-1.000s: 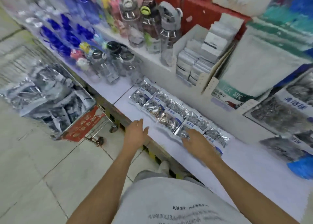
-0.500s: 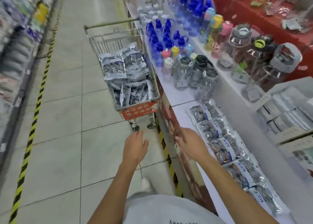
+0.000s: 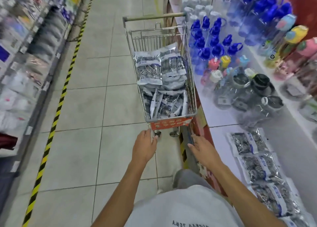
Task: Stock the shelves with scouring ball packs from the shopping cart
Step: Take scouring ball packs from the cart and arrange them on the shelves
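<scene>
White shelf (image 3: 221, 113), scouring ball packs (image 3: 257, 165), bottles (image 3: 214, 43)

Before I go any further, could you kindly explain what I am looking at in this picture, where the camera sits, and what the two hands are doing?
There is no machine here: a person wears one wide-angle camera on the head, which looks forward and down, so you see their own arms. The left hand and right hand reach forward with relaxed fingers and hold nothing. Ahead stands a shopping cart in the aisle, part-filled with scouring ball packs. To the right runs a white shelf; a row of packs already lies flat on it, and further along stand water bottles with blue lids. The racks on the left are too blurred to read.
</scene>
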`<state>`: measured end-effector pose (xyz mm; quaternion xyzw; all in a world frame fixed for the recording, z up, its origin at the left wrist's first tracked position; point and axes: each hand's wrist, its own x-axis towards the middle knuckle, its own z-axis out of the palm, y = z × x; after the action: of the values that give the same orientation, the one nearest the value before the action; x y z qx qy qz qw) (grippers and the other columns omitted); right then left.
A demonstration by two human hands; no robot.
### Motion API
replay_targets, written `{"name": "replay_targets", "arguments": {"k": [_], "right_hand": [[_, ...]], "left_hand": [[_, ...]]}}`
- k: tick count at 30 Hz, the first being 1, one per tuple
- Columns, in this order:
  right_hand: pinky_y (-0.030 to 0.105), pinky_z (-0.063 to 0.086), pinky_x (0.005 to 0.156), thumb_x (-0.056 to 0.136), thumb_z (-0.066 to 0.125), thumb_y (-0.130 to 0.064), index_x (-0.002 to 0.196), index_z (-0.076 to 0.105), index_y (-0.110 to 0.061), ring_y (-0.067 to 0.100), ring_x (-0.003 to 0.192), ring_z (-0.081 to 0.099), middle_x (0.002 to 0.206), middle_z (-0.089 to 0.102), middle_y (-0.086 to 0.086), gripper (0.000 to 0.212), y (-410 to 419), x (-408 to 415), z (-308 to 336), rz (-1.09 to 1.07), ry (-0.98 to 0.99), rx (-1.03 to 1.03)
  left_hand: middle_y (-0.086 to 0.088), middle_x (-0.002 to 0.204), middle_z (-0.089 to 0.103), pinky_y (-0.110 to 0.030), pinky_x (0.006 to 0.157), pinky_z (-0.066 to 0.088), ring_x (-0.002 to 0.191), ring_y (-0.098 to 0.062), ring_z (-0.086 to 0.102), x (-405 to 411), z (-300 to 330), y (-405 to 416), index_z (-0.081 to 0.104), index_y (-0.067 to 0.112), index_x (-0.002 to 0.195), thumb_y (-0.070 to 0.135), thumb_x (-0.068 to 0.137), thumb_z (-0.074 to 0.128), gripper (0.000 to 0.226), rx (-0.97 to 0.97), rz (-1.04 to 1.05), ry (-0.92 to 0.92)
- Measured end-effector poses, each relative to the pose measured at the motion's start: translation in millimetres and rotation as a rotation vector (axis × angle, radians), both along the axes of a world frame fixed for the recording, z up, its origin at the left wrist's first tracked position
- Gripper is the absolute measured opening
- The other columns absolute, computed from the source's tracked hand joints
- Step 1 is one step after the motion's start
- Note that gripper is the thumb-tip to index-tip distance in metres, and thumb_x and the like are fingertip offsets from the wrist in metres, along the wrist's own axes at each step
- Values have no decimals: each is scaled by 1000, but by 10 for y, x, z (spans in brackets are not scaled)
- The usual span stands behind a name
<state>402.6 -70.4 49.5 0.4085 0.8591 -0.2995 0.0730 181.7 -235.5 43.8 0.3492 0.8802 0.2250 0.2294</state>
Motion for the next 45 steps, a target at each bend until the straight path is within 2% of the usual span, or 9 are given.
{"name": "replay_targets", "arguments": {"k": [4,9,15,20,24,29,33,41,45], "right_hand": [[39,46,109,105,48,-50,154,46,-20,21,138,51,152,54,2,57,460,-392,-169,-31,13,-14],[29,45,71,104,53,-47,137,58,-23,8,94,59,115,68,-5,41,1209,-1052,-281,-139,49,-113],[37,49,101,104,57,-46,151,47,-9,31,127,61,137,65,11,62,2040,-1666,-580,-310,-53,-351],[48,54,97,102,61,-46,150,45,-11,36,114,67,130,67,15,61,2469,-2065,-995,-387,-147,-469],[54,47,110,100,64,-47,156,34,-12,38,132,57,148,57,15,73,2677,-2260,-1423,-531,-190,-562],[45,35,119,97,71,-38,164,13,-12,36,146,44,162,41,13,92,2784,-2435,-1878,-718,-147,-629],[33,38,104,96,74,-34,156,29,-12,33,139,50,155,49,11,78,2836,-2505,-2168,-778,-120,-604],[41,51,104,96,71,-31,142,51,-19,29,120,65,131,69,5,52,2849,-2504,-2175,-757,-89,-388],[36,53,97,95,70,-24,140,54,-15,26,115,65,127,69,4,49,2822,-2494,-1854,-842,60,-423]], "left_hand": [[-15,138,58,-42,102,46,127,-33,53,-415,-131,528,51,11,145,39,106,51,48,-12,4,-35],[-17,139,56,-45,104,46,127,-36,54,-871,-326,1287,50,7,145,41,105,53,52,-105,71,-125],[-22,125,64,-49,96,53,113,-40,64,-1290,-681,2069,59,1,133,30,104,58,41,-174,169,-353],[-17,122,64,-42,93,54,112,-37,64,-1586,-1051,2425,60,2,127,20,98,67,34,-202,327,-470],[-26,147,49,-46,112,45,137,-40,49,-1782,-1503,2577,44,-4,146,23,96,73,64,-313,420,-545],[-23,148,51,-51,113,45,137,-39,51,-1978,-1980,2695,42,0,150,33,93,76,74,-323,424,-567],[-19,139,55,-44,104,48,128,-37,55,-2027,-2253,2775,42,3,146,37,92,77,72,-378,438,-583],[-4,108,63,-23,67,47,91,-22,60,-1994,-2246,2888,57,6,128,11,99,64,30,-306,552,-578],[3,115,68,-23,77,52,96,-10,66,-2003,-1977,2852,49,14,144,-3,98,57,50,-190,517,-774]]}}
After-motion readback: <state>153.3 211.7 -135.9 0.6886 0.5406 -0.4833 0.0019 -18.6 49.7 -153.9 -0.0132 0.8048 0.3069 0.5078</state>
